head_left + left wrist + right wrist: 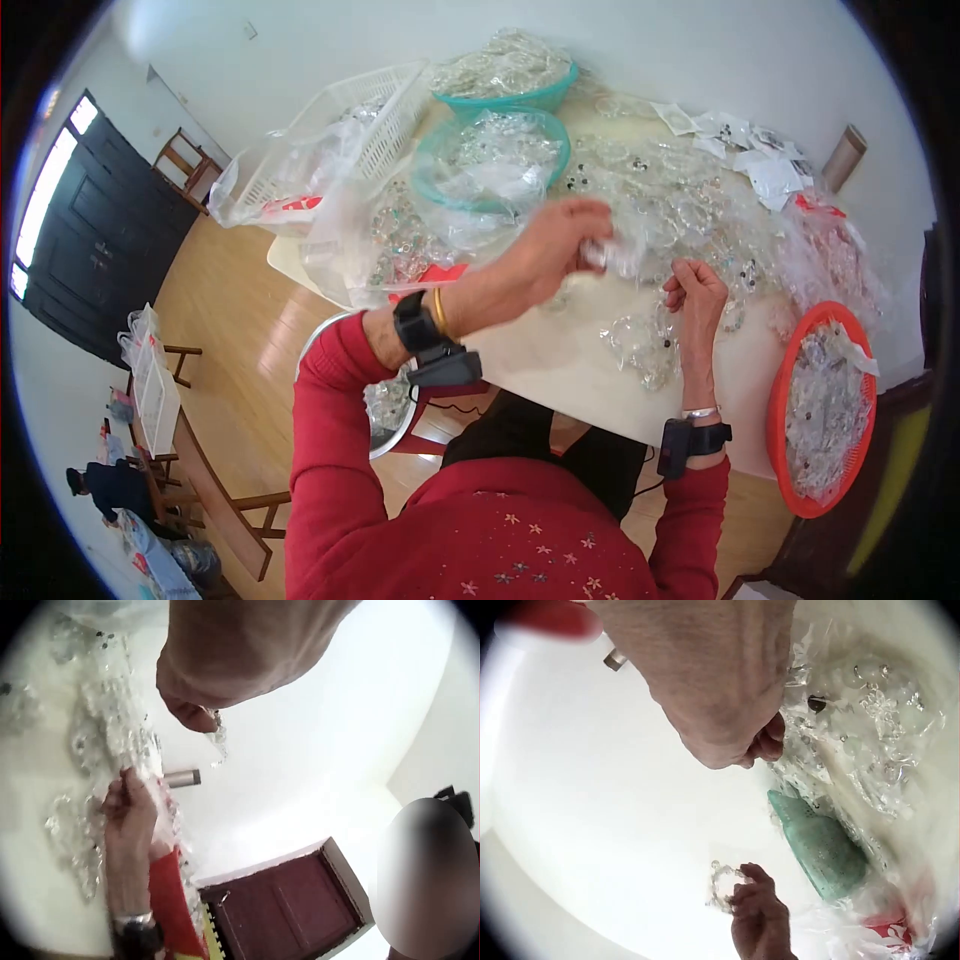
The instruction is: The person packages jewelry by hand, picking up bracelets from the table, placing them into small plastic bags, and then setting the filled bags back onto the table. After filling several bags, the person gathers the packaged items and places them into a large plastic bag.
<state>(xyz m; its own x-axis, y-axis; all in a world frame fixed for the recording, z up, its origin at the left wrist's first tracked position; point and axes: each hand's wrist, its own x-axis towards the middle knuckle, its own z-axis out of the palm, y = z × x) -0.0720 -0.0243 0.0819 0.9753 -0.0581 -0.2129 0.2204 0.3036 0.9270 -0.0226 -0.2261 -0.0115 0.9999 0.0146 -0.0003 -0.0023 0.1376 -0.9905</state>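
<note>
My left hand (565,245) is raised over the table and pinches a small clear bag with a beaded bracelet (721,888) in it. The ring of pale beads shows best in the right wrist view. To its right, above the near edge of a pile of bagged bracelets (665,200), is my right hand (697,295), its fingers curled in and the thumb against the index finger. Nothing shows in its grasp. A smaller heap of bagged bracelets (640,350) lies on the pale table just left of the right wrist.
Two teal baskets (425,165) of bagged pieces stand at the back, with a white basket (400,110) to their left. An orange-red basket (778,430) sits at the right edge. White packets (770,180) lie back right. A metal basin (402,430) is below the table's left side.
</note>
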